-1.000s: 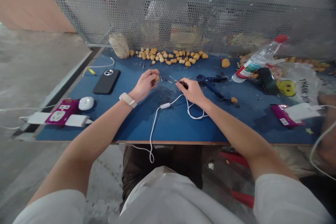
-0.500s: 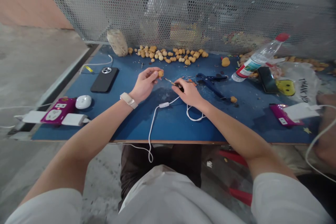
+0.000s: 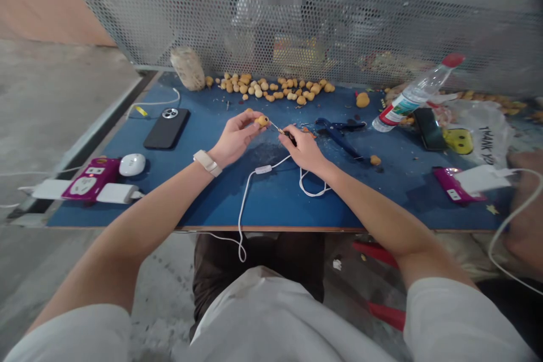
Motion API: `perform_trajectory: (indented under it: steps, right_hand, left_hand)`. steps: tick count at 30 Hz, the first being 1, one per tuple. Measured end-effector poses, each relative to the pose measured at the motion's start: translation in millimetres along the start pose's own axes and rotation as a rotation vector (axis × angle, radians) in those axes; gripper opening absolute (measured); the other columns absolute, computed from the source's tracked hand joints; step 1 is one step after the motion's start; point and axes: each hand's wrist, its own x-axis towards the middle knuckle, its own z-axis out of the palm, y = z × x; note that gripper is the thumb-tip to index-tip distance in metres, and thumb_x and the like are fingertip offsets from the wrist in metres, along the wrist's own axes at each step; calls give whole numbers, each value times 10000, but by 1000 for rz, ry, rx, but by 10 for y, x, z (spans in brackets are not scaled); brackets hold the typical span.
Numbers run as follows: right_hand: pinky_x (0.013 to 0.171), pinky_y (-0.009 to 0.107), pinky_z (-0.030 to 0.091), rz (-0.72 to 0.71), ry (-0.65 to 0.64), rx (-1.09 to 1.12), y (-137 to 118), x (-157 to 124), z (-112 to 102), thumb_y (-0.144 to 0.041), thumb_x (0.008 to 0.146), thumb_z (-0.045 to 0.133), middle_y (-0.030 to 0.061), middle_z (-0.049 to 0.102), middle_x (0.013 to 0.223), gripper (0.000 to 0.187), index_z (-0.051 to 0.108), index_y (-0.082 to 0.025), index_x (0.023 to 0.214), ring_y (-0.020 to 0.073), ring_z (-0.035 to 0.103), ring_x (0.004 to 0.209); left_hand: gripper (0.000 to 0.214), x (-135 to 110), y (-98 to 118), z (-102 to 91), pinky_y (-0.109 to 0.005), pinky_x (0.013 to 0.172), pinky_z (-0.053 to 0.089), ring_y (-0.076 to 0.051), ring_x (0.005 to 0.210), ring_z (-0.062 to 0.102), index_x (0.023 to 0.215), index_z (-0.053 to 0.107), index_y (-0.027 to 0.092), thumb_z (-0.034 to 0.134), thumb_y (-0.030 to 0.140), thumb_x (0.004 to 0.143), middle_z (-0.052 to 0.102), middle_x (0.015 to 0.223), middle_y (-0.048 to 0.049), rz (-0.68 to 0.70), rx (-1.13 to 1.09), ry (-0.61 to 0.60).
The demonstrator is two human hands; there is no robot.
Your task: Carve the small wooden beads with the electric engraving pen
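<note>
My left hand (image 3: 236, 137) pinches a small tan gourd (image 3: 263, 121) between thumb and fingers, above the blue table. A dark spot shows on the gourd's side facing my right hand. My right hand (image 3: 304, 149) is closed around the dark handle of a pen-like soldering iron (image 3: 275, 125). Its thin metal tip points left and reaches the gourd or stops just short; I cannot tell which. A white cord (image 3: 263, 169) with an inline switch runs from under my right hand to the table's front edge. Blue-handled pliers (image 3: 339, 137) lie just right of my right hand.
Several small gourds (image 3: 254, 89) line the back by a mesh panel (image 3: 203, 5), beside a jar (image 3: 188, 69). At left lie a phone (image 3: 166, 129), a white case (image 3: 132, 164) and a purple power strip (image 3: 91, 180). A tilted bottle (image 3: 413, 96) and plastic bag (image 3: 487, 130) are at right.
The gourd has turned, so its dark spot now shows, and it has moved slightly right. The iron's tip has come closer to it. The view has shifted slightly.
</note>
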Motion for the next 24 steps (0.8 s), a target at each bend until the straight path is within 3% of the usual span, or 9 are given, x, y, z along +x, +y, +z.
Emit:
perform_trajectory:
  steps: [8,14,24]
  right_hand:
    - [773,429,391,2,0,25,-28,8,9,-1178,1130,366,14,633,818,927,631,-289,1126,257,585,727]
    - [790,418,418,-19,-14,-3,41,-2,12,-1131,1174,380,26,685,855,879,653,-296,1146,262,624,774]
    - [780,413,386,-4,-52,-26,14,-11,5,-1003,1226,443,21,652,839,742,650,-294,1151,264,622,768]
  left_hand:
    - [452,31,-35,-49,-373,1248,746,-218,1292,901,1214,953,239,1223,447,917,931,1348,-75,80,79,-19]
    - [480,35,-53,-31,-365,1226,739,-233,1306,916,1223,947,251,1200,531,926,954,1355,-84,152,170,-1]
    - [308,46,-50,-26,-376,1247,735,-227,1313,931,1254,951,259,1081,331,984,974,1357,-78,223,205,6]
